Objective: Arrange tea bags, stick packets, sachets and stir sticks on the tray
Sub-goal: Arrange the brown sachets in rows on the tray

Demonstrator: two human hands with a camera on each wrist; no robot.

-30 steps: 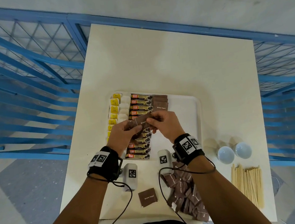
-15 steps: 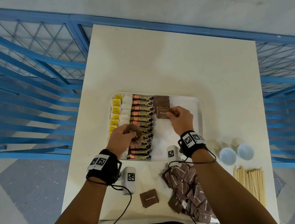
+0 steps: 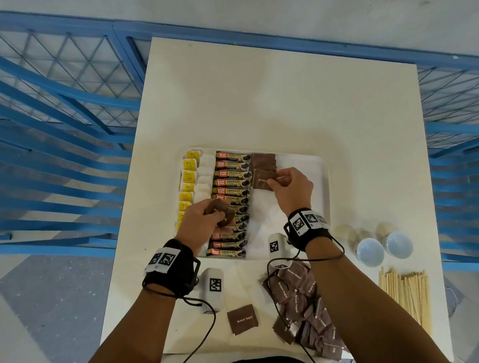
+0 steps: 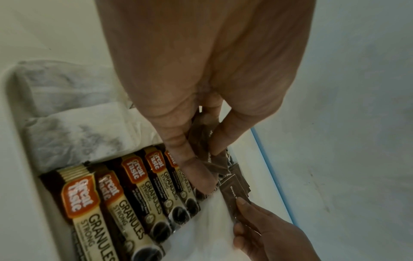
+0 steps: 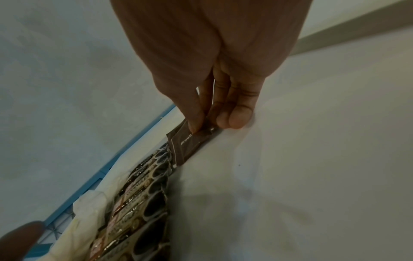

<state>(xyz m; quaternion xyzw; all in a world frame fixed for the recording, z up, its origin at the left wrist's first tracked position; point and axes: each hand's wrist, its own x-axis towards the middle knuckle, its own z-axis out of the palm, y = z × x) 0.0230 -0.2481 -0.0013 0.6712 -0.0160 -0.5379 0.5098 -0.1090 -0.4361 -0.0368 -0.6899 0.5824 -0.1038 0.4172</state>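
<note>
**Tray stock, sachet column in progress**

While both hands work over the white tray (image 3: 322,172), its contents run in columns from left to right. Column one: tea bags (image 3: 202,182) with yellow tags, overlapping along the tray's left edge. Column two: stick packets (image 3: 234,182) marked "Great Taste Granules", laid crosswise and stacked front to back just beside the tea bags. Column three: brown sugar sachets (image 3: 263,159), a few at the far end of the tray, touching the ends of the stick packets.

Right hand (image 3: 291,189): thumb and forefinger pinch one corner of a single brown sachet (image 3: 262,178), held low at the near end of the sachet column, against the ends of the stick packets; the other fingers are curled beside it. The right half of the tray is bare white liner.

Left hand (image 3: 199,223): fingers curled round a small bunch of sachets (image 3: 221,213), held above the stick packets near the tray's middle.

Off the tray, on the cream table (image 3: 282,93): a loose heap of brown sachets (image 3: 301,305) at the near edge under the right forearm; one lone sachet (image 3: 243,319) lying flat to its left; a bundle of wooden stir sticks (image 3: 406,296) at the near right corner; two white cups (image 3: 384,247) lying on their sides just beyond the sticks.

Blue metal railing (image 3: 49,143) surrounds the table.
</note>
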